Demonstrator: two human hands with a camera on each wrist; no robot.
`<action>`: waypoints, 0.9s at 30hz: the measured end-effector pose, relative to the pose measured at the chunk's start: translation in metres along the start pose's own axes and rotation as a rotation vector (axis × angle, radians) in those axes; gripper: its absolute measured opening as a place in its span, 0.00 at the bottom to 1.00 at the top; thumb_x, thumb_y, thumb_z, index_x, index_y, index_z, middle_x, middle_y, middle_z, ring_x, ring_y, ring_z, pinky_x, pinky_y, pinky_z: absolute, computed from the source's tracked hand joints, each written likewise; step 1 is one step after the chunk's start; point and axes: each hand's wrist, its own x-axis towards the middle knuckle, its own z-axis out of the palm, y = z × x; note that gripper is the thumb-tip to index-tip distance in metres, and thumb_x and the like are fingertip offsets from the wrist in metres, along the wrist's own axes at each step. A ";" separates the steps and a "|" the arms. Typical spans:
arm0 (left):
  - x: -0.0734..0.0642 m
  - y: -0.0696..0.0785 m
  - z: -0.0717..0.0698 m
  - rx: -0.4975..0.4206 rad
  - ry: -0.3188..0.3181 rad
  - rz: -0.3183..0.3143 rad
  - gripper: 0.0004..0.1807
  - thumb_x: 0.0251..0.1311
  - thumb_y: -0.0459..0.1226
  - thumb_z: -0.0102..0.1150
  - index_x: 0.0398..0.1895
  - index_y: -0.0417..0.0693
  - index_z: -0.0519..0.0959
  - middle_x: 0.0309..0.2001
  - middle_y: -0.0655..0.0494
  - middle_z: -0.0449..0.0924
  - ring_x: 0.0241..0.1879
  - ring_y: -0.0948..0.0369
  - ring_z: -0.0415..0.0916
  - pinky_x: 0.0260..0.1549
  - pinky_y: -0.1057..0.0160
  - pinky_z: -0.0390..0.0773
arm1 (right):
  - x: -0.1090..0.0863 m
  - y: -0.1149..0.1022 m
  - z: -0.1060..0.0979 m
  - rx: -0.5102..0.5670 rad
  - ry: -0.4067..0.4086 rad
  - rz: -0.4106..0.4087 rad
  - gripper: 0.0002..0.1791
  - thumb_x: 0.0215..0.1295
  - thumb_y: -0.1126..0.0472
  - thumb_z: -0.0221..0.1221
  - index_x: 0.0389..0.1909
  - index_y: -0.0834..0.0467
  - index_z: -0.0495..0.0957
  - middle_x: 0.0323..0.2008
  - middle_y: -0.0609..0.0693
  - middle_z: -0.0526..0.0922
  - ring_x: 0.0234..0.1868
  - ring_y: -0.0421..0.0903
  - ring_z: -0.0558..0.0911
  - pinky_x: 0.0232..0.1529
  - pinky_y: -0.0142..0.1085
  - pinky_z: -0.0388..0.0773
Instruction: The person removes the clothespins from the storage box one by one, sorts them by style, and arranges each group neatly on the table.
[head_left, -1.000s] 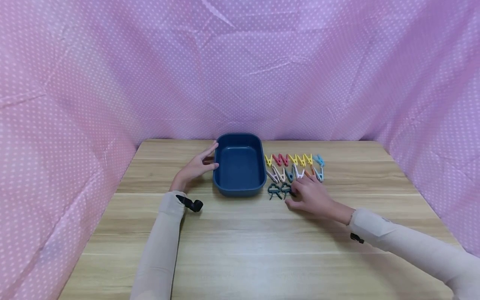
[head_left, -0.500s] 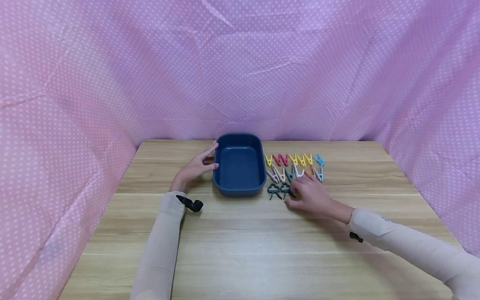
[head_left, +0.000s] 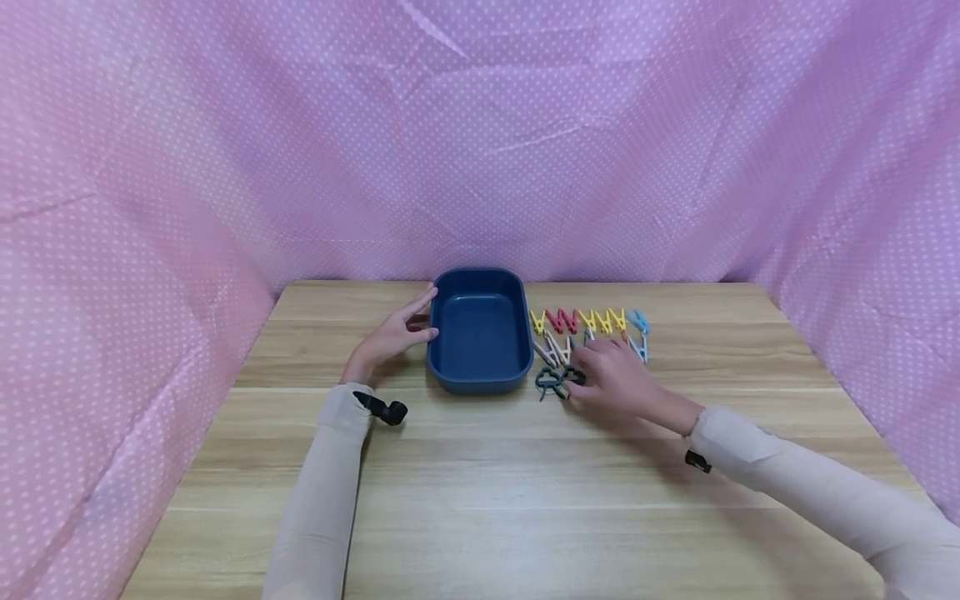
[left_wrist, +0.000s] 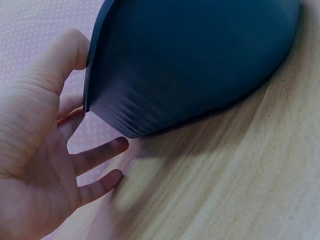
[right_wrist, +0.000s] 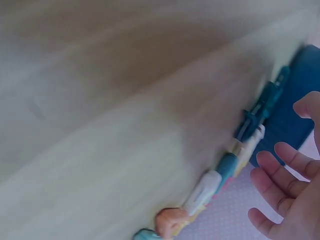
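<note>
My left hand is at the left side of a dark blue plastic bin, fingers spread. Thumb and forefinger touch the bin's rim, while the other fingers stretch out below it in the left wrist view. Over the near rows of clips is my right hand, its thumb and fingers apart with nothing between them in the right wrist view. Two dark green cloud-shaped clips lie by its fingertips, the right one partly covered. The hand also hides parts of a white clip and an orange clip.
Behind the hand runs a row of small clothespins: yellow, red and a blue one. Pale clips and a light blue clip make up the middle row. Pink dotted cloth hangs beyond the wooden table.
My right hand has shifted slightly left and away from me, now covering more of the right dark green clip and middle-row clips. My left hand and the bin stay put.
</note>
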 end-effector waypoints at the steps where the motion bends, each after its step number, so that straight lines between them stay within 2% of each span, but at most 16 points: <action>1: 0.000 0.000 0.000 -0.003 0.000 0.002 0.44 0.73 0.35 0.57 0.84 0.54 0.43 0.84 0.64 0.31 0.77 0.42 0.58 0.74 0.42 0.63 | 0.003 0.000 0.001 0.004 0.013 -0.005 0.17 0.53 0.51 0.73 0.34 0.59 0.83 0.28 0.51 0.81 0.33 0.47 0.75 0.44 0.47 0.74; 8: -0.005 -0.009 0.000 0.010 0.006 0.003 0.44 0.73 0.34 0.57 0.84 0.54 0.44 0.84 0.60 0.31 0.76 0.40 0.59 0.72 0.40 0.65 | 0.026 -0.001 0.005 0.076 0.054 0.020 0.19 0.57 0.50 0.71 0.43 0.60 0.85 0.35 0.55 0.87 0.36 0.52 0.84 0.43 0.52 0.79; 14: -0.010 -0.011 0.004 0.010 0.010 0.010 0.44 0.72 0.33 0.57 0.84 0.51 0.44 0.84 0.55 0.31 0.76 0.39 0.58 0.72 0.40 0.65 | 0.042 0.001 0.006 0.144 0.100 0.061 0.16 0.59 0.54 0.69 0.44 0.60 0.85 0.39 0.56 0.87 0.39 0.52 0.84 0.40 0.47 0.80; 17: -0.009 -0.009 0.005 0.009 0.020 0.021 0.44 0.72 0.32 0.58 0.83 0.49 0.44 0.84 0.51 0.31 0.76 0.37 0.57 0.72 0.39 0.64 | 0.050 0.002 0.005 0.152 0.125 0.062 0.16 0.59 0.56 0.70 0.45 0.61 0.85 0.39 0.56 0.88 0.37 0.51 0.83 0.37 0.44 0.80; 21: -0.008 -0.002 0.008 0.063 0.038 0.033 0.44 0.71 0.33 0.59 0.83 0.47 0.47 0.84 0.48 0.33 0.79 0.40 0.51 0.73 0.37 0.62 | 0.057 0.002 0.002 0.169 0.114 0.118 0.19 0.60 0.56 0.70 0.49 0.62 0.84 0.38 0.57 0.87 0.34 0.51 0.81 0.34 0.40 0.77; 24: -0.006 0.009 0.012 0.139 0.098 0.032 0.42 0.72 0.38 0.60 0.82 0.48 0.50 0.84 0.47 0.37 0.82 0.46 0.42 0.76 0.37 0.56 | 0.061 0.004 0.001 0.195 0.106 0.166 0.21 0.62 0.56 0.68 0.53 0.62 0.82 0.42 0.59 0.88 0.35 0.52 0.82 0.35 0.41 0.78; 27: -0.003 0.019 0.016 0.192 0.195 0.028 0.40 0.72 0.44 0.60 0.82 0.54 0.55 0.84 0.49 0.42 0.83 0.51 0.38 0.78 0.38 0.51 | 0.066 0.008 0.000 0.215 0.104 0.193 0.24 0.64 0.54 0.67 0.57 0.62 0.80 0.47 0.59 0.86 0.40 0.53 0.83 0.38 0.45 0.81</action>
